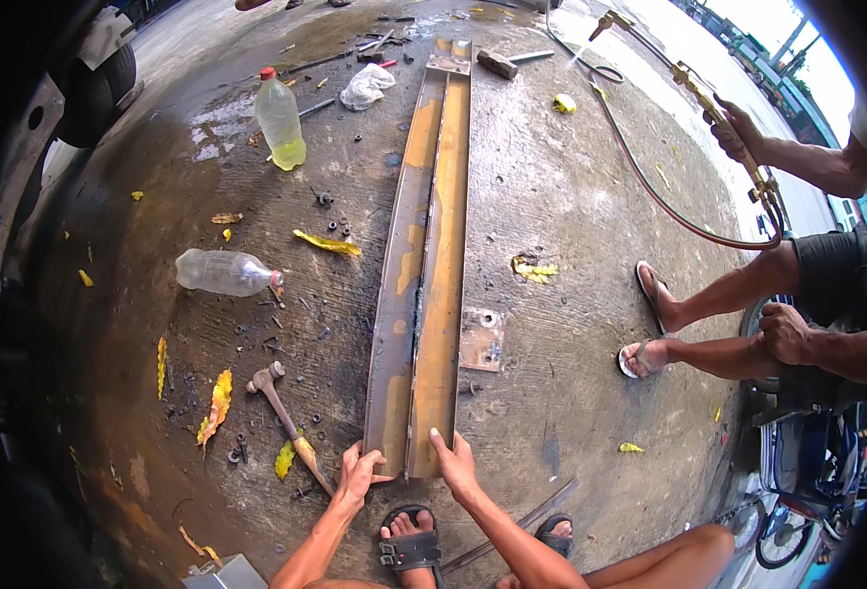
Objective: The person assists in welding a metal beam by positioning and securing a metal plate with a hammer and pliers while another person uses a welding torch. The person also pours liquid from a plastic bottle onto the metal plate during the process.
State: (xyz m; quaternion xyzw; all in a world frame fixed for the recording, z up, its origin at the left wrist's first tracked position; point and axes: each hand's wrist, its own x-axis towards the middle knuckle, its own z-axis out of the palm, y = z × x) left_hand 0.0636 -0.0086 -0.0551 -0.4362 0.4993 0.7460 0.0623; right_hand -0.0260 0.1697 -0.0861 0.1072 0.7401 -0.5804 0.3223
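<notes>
Two long, rust-stained steel channel lengths [438, 255] lie side by side on the concrete, running away from me. My left hand [360, 469] grips the near end at its left edge, fingers curled around it. My right hand [453, 461] holds the near end on the right, thumb on top. A steel plate with holes [481, 348] lies against the right side of the steel. A ball-headed hammer [274, 398] lies left of my left hand, near scattered bolts and nuts [237, 454]. My sandalled feet are just beyond the near end, below my hands.
A seated person [826, 275] at right holds a cutting torch [708, 108] with a visible flame and trailing hoses. Two plastic bottles [222, 270], a sledgehammer [497, 65], a white bag [363, 88] and yellow leaves lie around. A vehicle wheel [90, 98] is upper left; a bicycle [777, 530] lower right.
</notes>
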